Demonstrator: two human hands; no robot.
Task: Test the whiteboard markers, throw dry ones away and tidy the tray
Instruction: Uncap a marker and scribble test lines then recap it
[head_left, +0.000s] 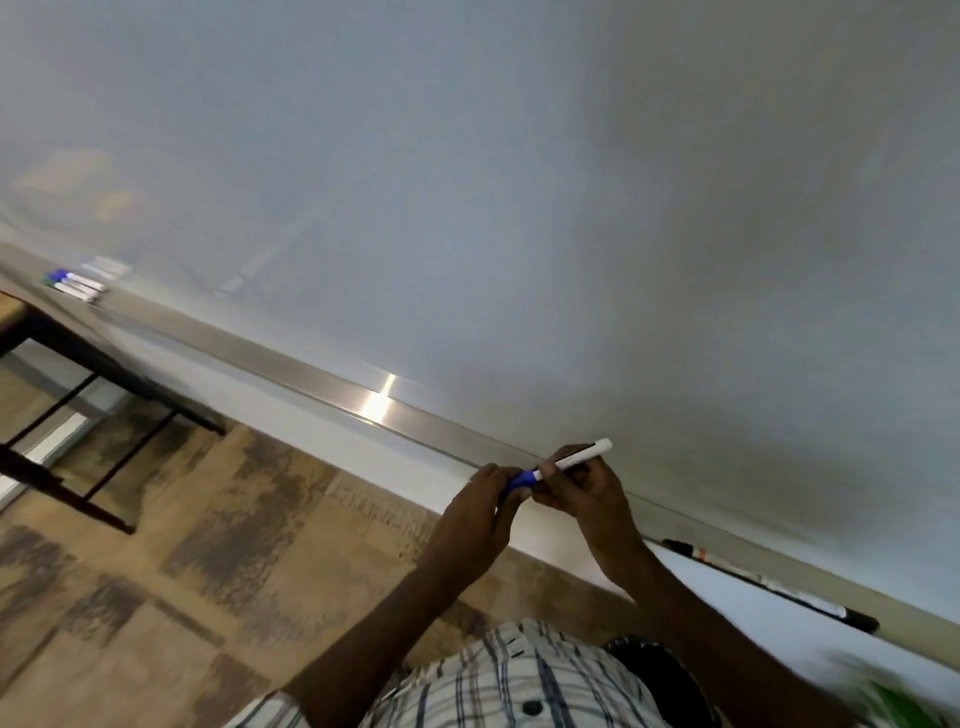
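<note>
A white marker with a blue cap is held just below the whiteboard, in front of its metal tray. My right hand grips the white barrel. My left hand pinches the blue cap end. The cap sits on the marker. Two or three markers, blue and green capped, lie together on the tray at the far left. Black-capped markers lie end to end on the tray at the right.
A black-framed table stands at the left above a wood-patterned floor. A blurred green object shows at the bottom right corner. My checked shirt fills the bottom edge.
</note>
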